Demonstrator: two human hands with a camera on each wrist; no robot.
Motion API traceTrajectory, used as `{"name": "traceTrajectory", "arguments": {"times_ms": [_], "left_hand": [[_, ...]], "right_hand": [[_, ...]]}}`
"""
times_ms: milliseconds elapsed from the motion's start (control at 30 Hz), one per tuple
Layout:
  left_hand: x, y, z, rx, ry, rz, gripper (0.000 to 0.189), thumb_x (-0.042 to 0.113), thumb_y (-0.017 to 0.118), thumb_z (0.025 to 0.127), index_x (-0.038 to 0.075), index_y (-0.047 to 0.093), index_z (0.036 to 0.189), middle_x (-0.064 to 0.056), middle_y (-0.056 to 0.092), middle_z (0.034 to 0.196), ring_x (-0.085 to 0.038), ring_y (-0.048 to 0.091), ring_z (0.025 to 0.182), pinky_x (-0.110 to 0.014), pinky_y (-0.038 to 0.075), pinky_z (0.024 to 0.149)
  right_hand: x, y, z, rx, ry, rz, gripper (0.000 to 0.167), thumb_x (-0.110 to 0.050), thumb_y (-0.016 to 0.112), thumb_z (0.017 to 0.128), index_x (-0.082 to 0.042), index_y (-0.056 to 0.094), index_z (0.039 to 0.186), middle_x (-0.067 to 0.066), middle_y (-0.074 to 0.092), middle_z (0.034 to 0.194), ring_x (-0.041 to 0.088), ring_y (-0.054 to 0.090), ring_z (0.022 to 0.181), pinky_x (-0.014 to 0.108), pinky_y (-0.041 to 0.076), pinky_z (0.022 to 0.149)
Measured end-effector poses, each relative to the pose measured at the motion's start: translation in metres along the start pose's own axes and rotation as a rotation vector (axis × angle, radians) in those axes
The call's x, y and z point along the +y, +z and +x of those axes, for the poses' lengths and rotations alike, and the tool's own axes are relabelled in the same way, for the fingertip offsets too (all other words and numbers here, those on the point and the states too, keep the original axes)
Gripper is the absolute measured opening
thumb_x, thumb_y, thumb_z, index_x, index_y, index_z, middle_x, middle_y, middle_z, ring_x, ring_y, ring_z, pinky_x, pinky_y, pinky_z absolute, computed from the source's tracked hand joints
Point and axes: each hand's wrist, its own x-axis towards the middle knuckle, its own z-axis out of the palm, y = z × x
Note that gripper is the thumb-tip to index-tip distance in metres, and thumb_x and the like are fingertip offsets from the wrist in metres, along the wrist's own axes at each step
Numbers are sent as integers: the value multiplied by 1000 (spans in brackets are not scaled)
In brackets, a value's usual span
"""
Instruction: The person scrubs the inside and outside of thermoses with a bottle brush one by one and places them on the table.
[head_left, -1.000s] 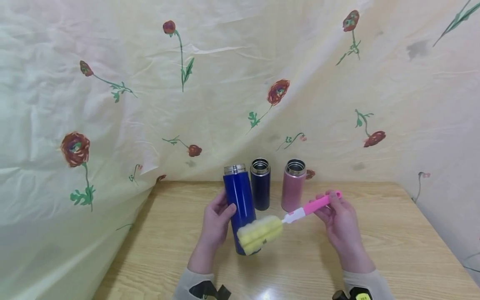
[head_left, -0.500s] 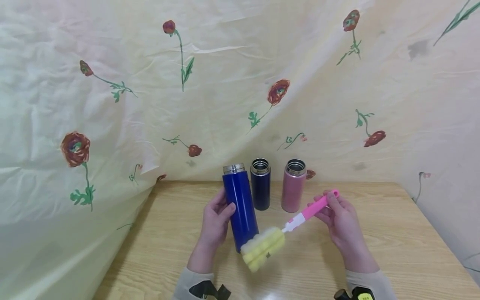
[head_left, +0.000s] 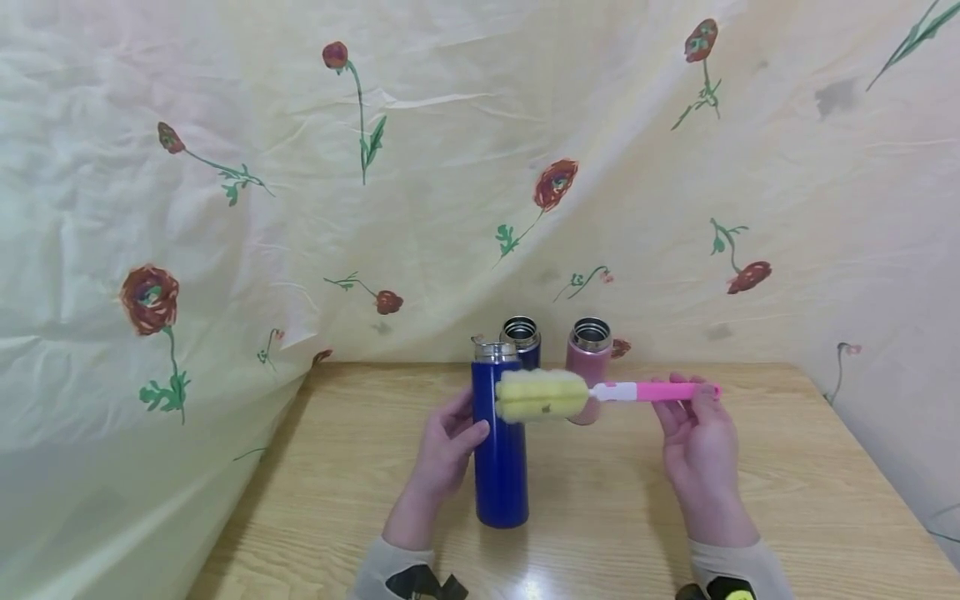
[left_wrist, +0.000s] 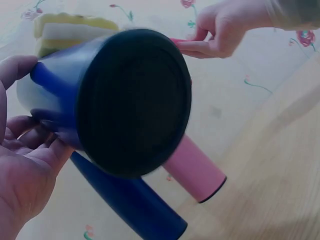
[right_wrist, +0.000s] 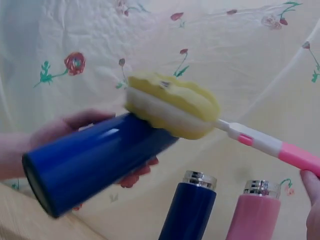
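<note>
My left hand (head_left: 446, 446) grips a tall blue thermos bottle (head_left: 500, 475) around its upper body. The bottle has no lid, and its silver neck (head_left: 496, 352) points up. In the left wrist view its dark round base (left_wrist: 135, 102) faces the camera. My right hand (head_left: 701, 450) pinches the pink end of a bottle brush (head_left: 660, 392). The brush lies level, and its yellow-and-white sponge head (head_left: 542, 396) overlaps the upper part of the blue bottle, beside it rather than in its mouth. In the right wrist view the sponge (right_wrist: 172, 106) hides the bottle's neck.
Behind stand a dark blue bottle (head_left: 528, 358) and a pink bottle (head_left: 587, 358), both lidless with silver rims. They stand on a wooden table (head_left: 600, 517) near its back edge. A cream cloth (head_left: 450, 233) with red flowers hangs behind and at the left.
The blue bottle has come upright, shifting right and nearer me with my left hand. The brush has swung from slanting down to level, its sponge rising; my right hand moved slightly right.
</note>
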Motion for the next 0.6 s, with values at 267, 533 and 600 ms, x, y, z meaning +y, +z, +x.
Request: {"name": "traceTrajectory", "arguments": {"times_ms": [267,533,600], "left_hand": [[-8,4,-1,64,-99,65,87,19,89,88,-12,44,155,-6,72,130,-19,70,116,-33,58,101],[-6,7,0,94,-130,97,77,3,84,88,-9,48,154,-14,62,144,-24,63,129,-39,55,107],[-3,6,0,81,-131,95,75,1,84,87,-9,48,153,-15,61,143,-25,65,126,-41,57,105]], "right_hand": [[3,10,-5,93,-107,61,24,-22,62,105,-4,53,118,15,71,104,33,79,96,39,62,90],[3,13,-6,159,-173,87,25,-22,63,104,-3,53,117,16,68,104,36,79,92,41,63,87],[2,13,-6,160,-173,97,25,-22,63,104,-3,54,117,16,68,104,35,79,93,41,63,87]]}}
